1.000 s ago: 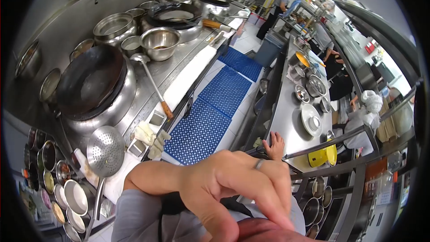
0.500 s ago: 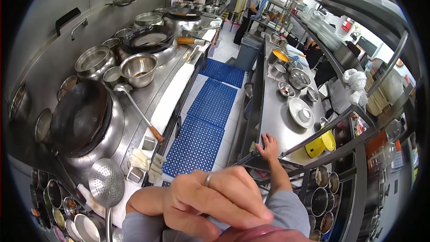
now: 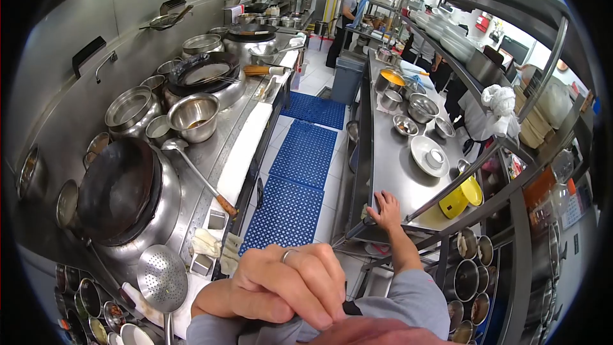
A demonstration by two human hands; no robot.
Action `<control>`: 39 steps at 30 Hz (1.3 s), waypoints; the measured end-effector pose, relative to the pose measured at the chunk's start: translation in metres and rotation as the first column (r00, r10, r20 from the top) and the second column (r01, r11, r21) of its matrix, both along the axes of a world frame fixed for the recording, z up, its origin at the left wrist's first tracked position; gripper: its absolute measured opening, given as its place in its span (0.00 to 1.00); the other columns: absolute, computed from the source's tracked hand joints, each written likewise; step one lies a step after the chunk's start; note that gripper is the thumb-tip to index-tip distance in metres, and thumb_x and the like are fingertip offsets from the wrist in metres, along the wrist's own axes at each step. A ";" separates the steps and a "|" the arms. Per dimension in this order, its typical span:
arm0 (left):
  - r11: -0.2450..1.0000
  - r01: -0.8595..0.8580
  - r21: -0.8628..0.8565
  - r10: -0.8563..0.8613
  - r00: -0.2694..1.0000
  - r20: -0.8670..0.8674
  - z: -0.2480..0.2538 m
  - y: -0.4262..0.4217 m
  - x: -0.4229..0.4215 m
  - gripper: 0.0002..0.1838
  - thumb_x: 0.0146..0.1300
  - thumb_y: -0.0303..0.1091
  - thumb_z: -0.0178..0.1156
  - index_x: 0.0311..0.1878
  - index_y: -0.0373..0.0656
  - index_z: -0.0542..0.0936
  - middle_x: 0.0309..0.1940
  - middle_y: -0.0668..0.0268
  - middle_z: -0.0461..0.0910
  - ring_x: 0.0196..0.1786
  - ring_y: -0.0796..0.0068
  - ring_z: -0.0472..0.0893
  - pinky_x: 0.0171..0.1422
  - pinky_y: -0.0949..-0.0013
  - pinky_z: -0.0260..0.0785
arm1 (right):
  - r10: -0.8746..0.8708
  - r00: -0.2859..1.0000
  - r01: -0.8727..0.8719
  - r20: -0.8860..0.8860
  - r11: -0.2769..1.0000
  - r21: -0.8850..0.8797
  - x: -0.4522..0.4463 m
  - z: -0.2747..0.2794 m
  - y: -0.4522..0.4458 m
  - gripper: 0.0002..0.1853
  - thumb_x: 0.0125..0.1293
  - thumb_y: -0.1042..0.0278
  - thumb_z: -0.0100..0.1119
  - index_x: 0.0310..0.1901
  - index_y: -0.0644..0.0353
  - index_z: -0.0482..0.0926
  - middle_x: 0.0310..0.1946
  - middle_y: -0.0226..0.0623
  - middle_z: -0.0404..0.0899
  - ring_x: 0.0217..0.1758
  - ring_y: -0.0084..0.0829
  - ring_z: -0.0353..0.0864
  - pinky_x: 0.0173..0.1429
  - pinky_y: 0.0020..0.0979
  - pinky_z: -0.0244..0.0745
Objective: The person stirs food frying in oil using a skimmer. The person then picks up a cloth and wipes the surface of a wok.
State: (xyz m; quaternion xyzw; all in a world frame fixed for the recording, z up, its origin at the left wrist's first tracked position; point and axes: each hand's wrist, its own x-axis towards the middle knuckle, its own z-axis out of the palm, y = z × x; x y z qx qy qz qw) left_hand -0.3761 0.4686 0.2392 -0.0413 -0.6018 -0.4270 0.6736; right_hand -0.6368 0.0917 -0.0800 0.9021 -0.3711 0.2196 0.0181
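Close under the camera, my left hand is raised near my face with its fingers curled and pressed together. One finger wears a ring; whether anything sits between the fingertips is hidden. My right hand rests on the near corner of the steel counter, fingers spread. Nearest to that hand are a yellow scale-like item and a white plate bearing a small white dish. To the left, a perforated skimmer and a wooden-handled ladle lie by the stove.
A dark wok sits on the left range, with a steel bowl behind it. Blue mats cover the aisle floor. Further back stand a grey bin and a co-worker. Overhead shelving flanks the right counter.
The camera view has tilted and shifted slightly. My left hand sits a little further left, its fingers more curled. My right hand stays on the counter corner.
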 end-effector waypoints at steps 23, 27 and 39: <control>0.924 0.292 -0.248 -0.352 0.903 -0.248 -0.020 -0.003 -0.023 0.31 0.76 0.49 0.53 0.58 0.22 0.79 0.57 0.26 0.75 0.66 0.19 0.70 0.71 0.27 0.60 | 0.006 1.000 -0.006 0.018 1.000 0.014 0.001 0.003 0.001 0.38 0.63 0.32 0.60 0.66 0.51 0.75 0.66 0.49 0.71 0.70 0.51 0.68 0.72 0.50 0.61; 0.930 0.262 -0.257 -0.330 0.903 -0.274 -0.006 -0.007 -0.017 0.26 0.77 0.50 0.53 0.55 0.32 0.83 0.55 0.42 0.82 0.64 0.34 0.77 0.67 0.31 0.65 | -0.008 1.000 0.008 0.006 1.000 -0.005 -0.003 0.002 0.000 0.38 0.63 0.32 0.61 0.66 0.52 0.75 0.65 0.49 0.71 0.70 0.51 0.67 0.73 0.50 0.61; 0.951 -0.306 0.047 0.307 0.910 -0.281 0.008 0.039 -0.051 0.17 0.76 0.44 0.57 0.61 0.49 0.84 0.62 0.55 0.82 0.70 0.46 0.76 0.70 0.33 0.66 | 0.001 1.000 -0.001 0.002 0.999 0.036 0.002 0.009 0.007 0.37 0.63 0.36 0.62 0.67 0.52 0.75 0.68 0.50 0.71 0.71 0.53 0.68 0.73 0.52 0.61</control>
